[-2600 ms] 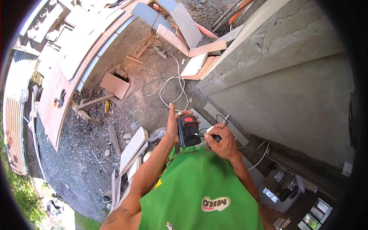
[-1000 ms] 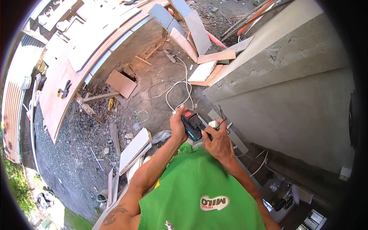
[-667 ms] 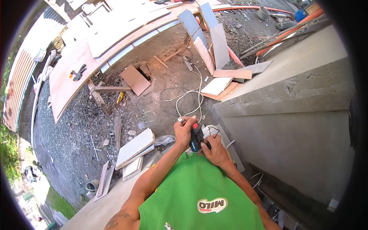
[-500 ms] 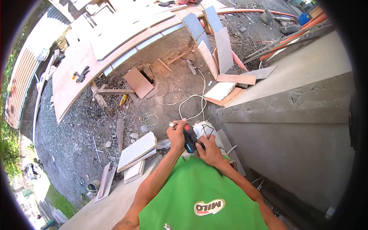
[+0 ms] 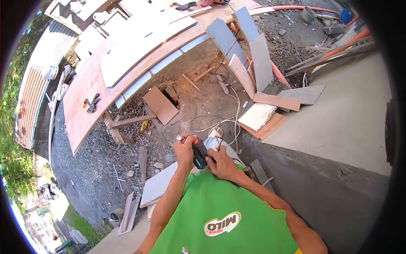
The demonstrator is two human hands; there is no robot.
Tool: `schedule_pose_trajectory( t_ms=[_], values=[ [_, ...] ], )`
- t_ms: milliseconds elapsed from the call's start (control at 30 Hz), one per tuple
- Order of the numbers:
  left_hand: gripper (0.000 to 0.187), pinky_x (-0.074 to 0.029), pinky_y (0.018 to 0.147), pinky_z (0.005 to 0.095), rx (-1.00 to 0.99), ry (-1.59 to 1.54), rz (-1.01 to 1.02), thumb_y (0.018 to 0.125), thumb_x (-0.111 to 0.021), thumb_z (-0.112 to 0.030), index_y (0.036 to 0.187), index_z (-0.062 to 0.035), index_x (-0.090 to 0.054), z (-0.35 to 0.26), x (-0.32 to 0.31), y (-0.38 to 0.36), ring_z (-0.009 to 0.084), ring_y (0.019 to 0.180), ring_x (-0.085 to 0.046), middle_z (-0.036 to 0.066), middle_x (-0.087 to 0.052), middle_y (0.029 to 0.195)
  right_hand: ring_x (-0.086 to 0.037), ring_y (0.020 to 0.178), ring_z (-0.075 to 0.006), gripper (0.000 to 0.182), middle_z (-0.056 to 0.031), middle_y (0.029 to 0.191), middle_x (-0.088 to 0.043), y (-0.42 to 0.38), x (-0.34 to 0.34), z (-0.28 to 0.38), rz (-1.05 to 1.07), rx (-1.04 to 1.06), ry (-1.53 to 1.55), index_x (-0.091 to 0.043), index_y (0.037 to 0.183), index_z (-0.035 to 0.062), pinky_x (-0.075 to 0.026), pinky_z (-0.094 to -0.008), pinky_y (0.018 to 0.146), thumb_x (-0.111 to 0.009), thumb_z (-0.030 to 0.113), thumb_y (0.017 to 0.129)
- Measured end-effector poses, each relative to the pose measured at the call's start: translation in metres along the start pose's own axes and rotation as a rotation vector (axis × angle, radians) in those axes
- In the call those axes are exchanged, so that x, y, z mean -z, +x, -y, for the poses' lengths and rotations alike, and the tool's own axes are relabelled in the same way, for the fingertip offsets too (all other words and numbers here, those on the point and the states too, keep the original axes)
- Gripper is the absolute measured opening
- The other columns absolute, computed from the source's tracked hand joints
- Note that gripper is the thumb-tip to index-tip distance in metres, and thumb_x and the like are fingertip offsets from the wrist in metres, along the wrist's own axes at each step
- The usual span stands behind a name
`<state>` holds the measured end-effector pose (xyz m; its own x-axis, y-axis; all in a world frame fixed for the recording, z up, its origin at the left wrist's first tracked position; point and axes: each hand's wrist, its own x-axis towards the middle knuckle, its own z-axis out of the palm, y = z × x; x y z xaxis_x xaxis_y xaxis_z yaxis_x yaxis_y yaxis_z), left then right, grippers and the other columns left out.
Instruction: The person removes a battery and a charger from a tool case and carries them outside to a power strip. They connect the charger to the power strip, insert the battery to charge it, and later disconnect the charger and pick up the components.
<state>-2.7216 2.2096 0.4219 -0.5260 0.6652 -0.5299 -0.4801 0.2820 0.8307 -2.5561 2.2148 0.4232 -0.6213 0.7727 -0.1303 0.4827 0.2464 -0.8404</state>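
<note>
A black tool with a red part and blue lettering (image 5: 198, 155) is between my two hands, just in front of the green shirt. My left hand (image 5: 185, 149) is closed on its left side, and a small whitish thing shows at the fingertips. On the tool's lower right, my right hand (image 5: 222, 164) has its fingers bent round it. A thin black cord or strap loops up beside the right hand. The exact finger contact under the tool is hidden.
A long plywood table (image 5: 80, 111) with a clamp (image 5: 91, 103) lies ahead. Boards (image 5: 258, 116) rest by a concrete ledge (image 5: 338, 127) on the right. A white cable (image 5: 237, 114) coils on the dirt. More boards (image 5: 157, 186) lie at lower left.
The view has turned, so the table and boards appear shifted right and down. Both hands still hold the tool and appear slightly further left. A sandalled foot now shows beyond them.
</note>
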Motion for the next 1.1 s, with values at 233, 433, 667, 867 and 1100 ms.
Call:
schedule_pose_trajectory(
  t_ms=[233,433,667,867,1100],
  values=[
    [0.040,-0.054,0.066,0.0276,0.236,0.048,0.232,0.080,-0.073,-0.014,0.113,-0.0016,-0.056,-0.012,-0.070,0.105,0.0150,0.073,-0.064,0.007,-0.063,0.089,-0.056,0.067,-0.0452,0.028,-0.0273,0.090,-0.045,0.090,0.041,-0.040,-0.093,-0.193,-0.049,-0.053,0.102,0.0089,-0.050,-0.0510,0.062,-0.057,0.035,0.093],
    [0.054,-0.061,0.067,0.0411,0.394,0.056,0.554,0.081,-0.074,-0.009,0.122,-0.0053,-0.038,-0.013,-0.094,0.158,0.0321,0.084,-0.069,0.016,-0.062,0.097,-0.058,0.084,-0.0447,0.038,-0.0274,0.101,-0.047,0.113,0.065,-0.037,-0.030,-0.385,0.199,-0.054,0.106,0.0109,-0.048,-0.0500,0.077,-0.066,0.039,0.084],
    [0.021,-0.056,0.067,0.0350,0.630,0.405,0.975,0.081,-0.068,-0.019,0.094,-0.0059,-0.057,0.014,-0.163,0.231,0.0202,0.074,-0.065,0.007,-0.063,0.084,-0.062,0.084,-0.0457,0.032,-0.0352,0.101,-0.054,0.134,0.065,-0.053,-0.378,-0.534,-0.025,-0.059,0.092,-0.0001,-0.052,-0.0507,0.071,-0.065,0.023,0.071],
    [0.016,-0.056,0.066,0.0325,0.576,0.557,1.133,0.077,-0.068,-0.007,0.089,-0.0038,-0.057,0.005,-0.187,0.262,0.0194,0.075,-0.065,0.007,-0.062,0.083,-0.066,0.084,-0.0447,0.036,-0.0449,0.116,-0.048,0.168,0.072,-0.022,-0.461,-0.729,-0.022,-0.061,0.097,-0.0072,-0.055,-0.0485,0.068,-0.063,0.018,0.071],
    [0.032,-0.056,0.069,0.0313,0.489,0.547,1.245,0.073,-0.070,-0.002,0.101,-0.0017,-0.055,-0.036,-0.203,0.273,0.0190,0.073,-0.063,0.008,-0.062,0.088,-0.063,0.089,-0.0514,0.036,-0.0488,0.121,-0.043,0.212,0.065,-0.008,-0.628,-0.886,0.047,-0.061,0.097,-0.0116,-0.052,-0.0559,0.076,-0.061,0.016,0.074]
  ],
)
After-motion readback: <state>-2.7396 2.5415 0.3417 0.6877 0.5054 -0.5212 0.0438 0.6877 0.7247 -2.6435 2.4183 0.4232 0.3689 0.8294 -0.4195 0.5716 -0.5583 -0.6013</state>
